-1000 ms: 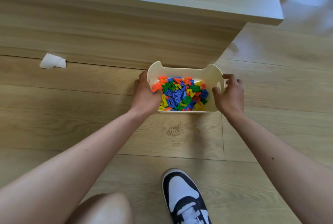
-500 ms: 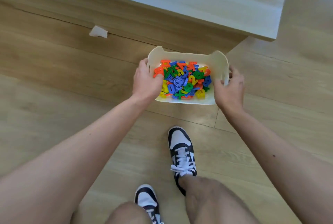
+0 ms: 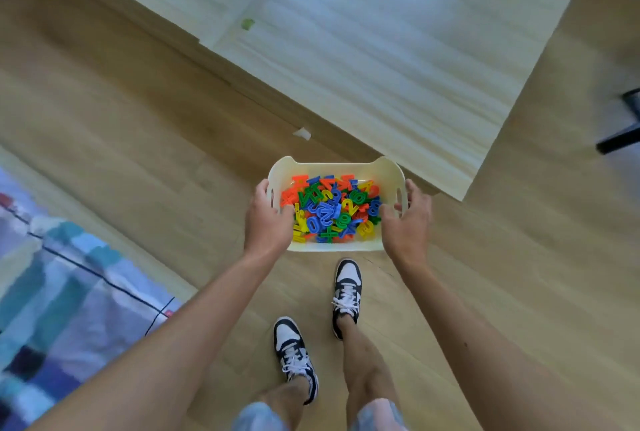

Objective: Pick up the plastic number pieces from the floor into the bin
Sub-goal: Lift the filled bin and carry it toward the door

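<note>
One cream bin [image 3: 333, 246] hangs between my two hands, held off the floor above my toes. My left hand [image 3: 266, 224] grips its left end and my right hand [image 3: 406, 222] its right end, each with the thumb hooked over the rim and the fingers wrapped round the outside by the handle slot. Below them stand my left shoe [image 3: 294, 354] and my right shoe [image 3: 347, 292], both black and white. The number pieces [image 3: 332, 210] lie heaped inside the bin, orange, green, blue and yellow, too tangled for me to count. One white paper scrap [image 3: 302, 133] lies on the boards near the table's long edge.

The wooden floor [image 3: 121, 139] runs under everything. A pale table top [image 3: 381, 49] fills the upper part of the view, its near corner just beyond the bin, with one green bit [image 3: 247, 24] on it. A striped, many-coloured rug [image 3: 52, 292] covers the floor at the left edge, and a dark chair leg [image 3: 620, 134] shows at the right.

Half a second ago I was lower, with the bin close by the table's side; now I stand taller, both legs show, and the rug has come into view.
</note>
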{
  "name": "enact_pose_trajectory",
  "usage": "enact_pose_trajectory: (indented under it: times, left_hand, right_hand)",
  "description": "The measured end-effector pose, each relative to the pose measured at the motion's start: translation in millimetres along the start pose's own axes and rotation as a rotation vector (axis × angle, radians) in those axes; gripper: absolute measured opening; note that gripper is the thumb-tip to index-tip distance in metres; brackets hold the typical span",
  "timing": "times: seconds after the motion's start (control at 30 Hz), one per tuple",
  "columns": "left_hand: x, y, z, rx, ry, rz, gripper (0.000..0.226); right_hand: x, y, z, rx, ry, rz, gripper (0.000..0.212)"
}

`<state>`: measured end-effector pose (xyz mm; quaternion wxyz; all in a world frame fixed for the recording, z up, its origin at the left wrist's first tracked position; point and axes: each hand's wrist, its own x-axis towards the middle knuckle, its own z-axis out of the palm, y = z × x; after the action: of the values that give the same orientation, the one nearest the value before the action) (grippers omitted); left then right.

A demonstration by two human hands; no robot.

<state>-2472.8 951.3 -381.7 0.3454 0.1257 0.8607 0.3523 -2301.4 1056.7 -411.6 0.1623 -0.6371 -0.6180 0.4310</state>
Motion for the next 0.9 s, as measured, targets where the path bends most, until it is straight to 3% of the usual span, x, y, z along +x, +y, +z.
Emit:
enact_pose_trajectory:
  times: [0.4,0.9]
  left_hand:
    - [-172.5,76.0,-196.6,-0.203,0.353,0.055,0.05]
    - [-345.6,29.1,-195.5,-0.549,0.985,-0.272,0.05]
  right_hand:
    - [-132.0,-203.0,-80.4,0.034,-0.169,-0.371,0.055]
    - [-214.6,-254.5,-73.2,-0.021,-0.749,-0.781,0.04]
